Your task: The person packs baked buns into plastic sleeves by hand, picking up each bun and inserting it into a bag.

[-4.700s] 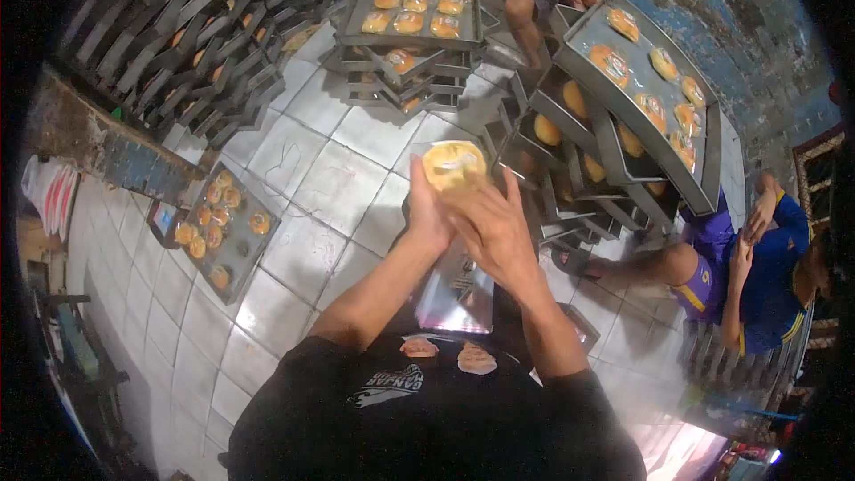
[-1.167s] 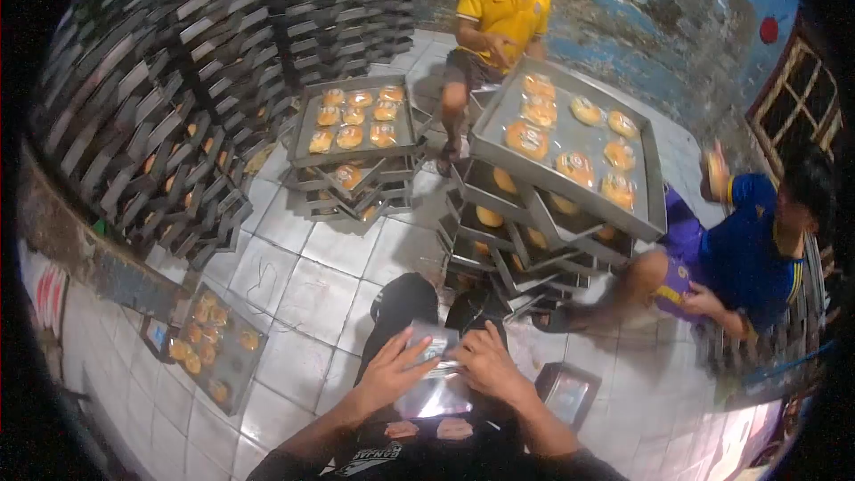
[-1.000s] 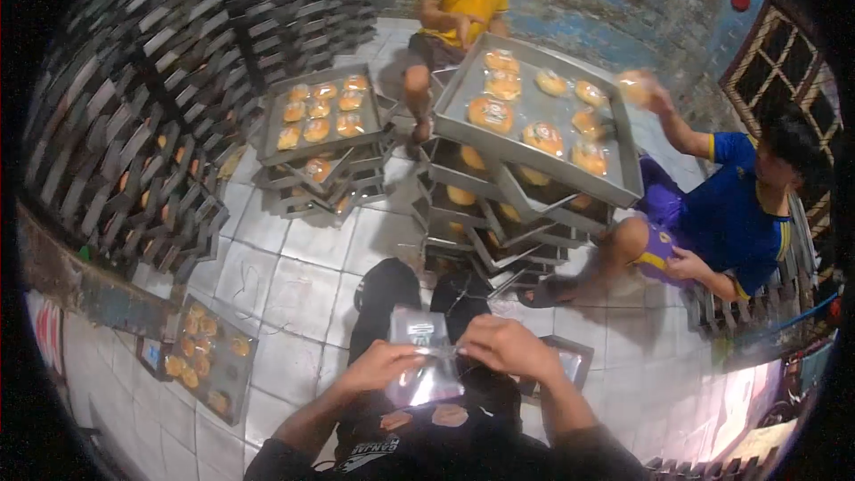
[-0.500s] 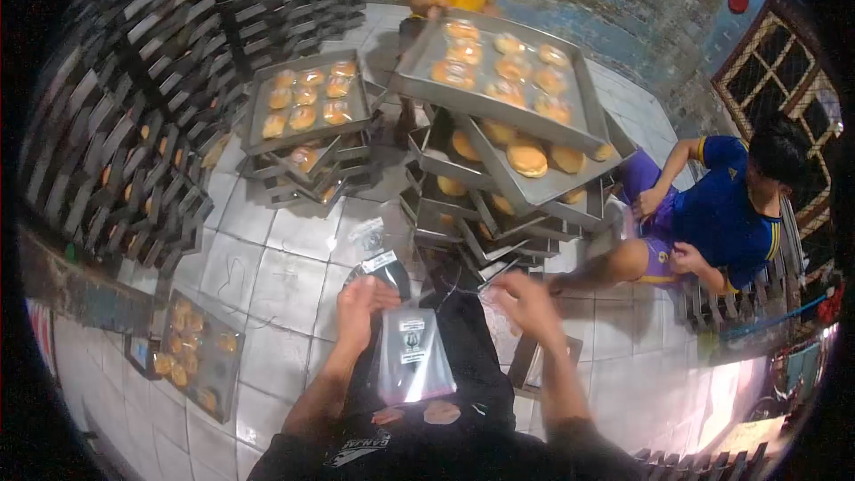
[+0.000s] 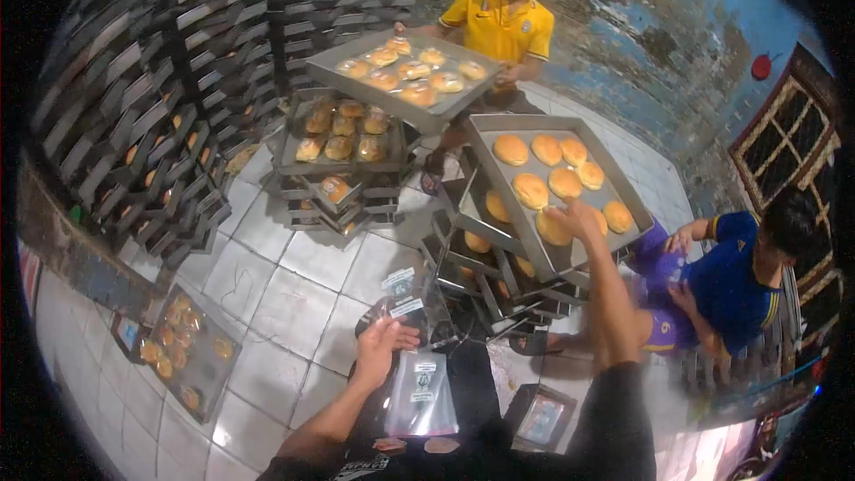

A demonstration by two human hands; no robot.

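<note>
My right hand [image 5: 579, 218] reaches forward into the top metal tray [image 5: 606, 138] of the right-hand stack, its fingers on a round golden bun [image 5: 554, 228]. Several unwrapped buns lie around it in that tray. Over my lap, my left hand [image 5: 385, 346] has its fingers stretched out, touching clear plastic bags. One printed bag [image 5: 403, 289] lies just beyond those fingers. Nearer my body, a flat clear bag [image 5: 422, 392] with a printed label rests on my dark clothing; whether it is a single bag or a pile, I cannot tell.
A person in a yellow shirt [image 5: 508, 27] carries a tray [image 5: 329, 71] of wrapped buns above the left stack [image 5: 289, 156]. Someone in blue [image 5: 739, 245] sits at the right. Another bun tray [image 5: 218, 383] lies on the floor at left, below stacked dark racks [image 5: 178, 62].
My right hand has moved from above my lap up to the bun. The yellow-shirted person has shifted the wrapped-bun tray left off the right stack, uncovering the bare buns. My left hand stays by the bags.
</note>
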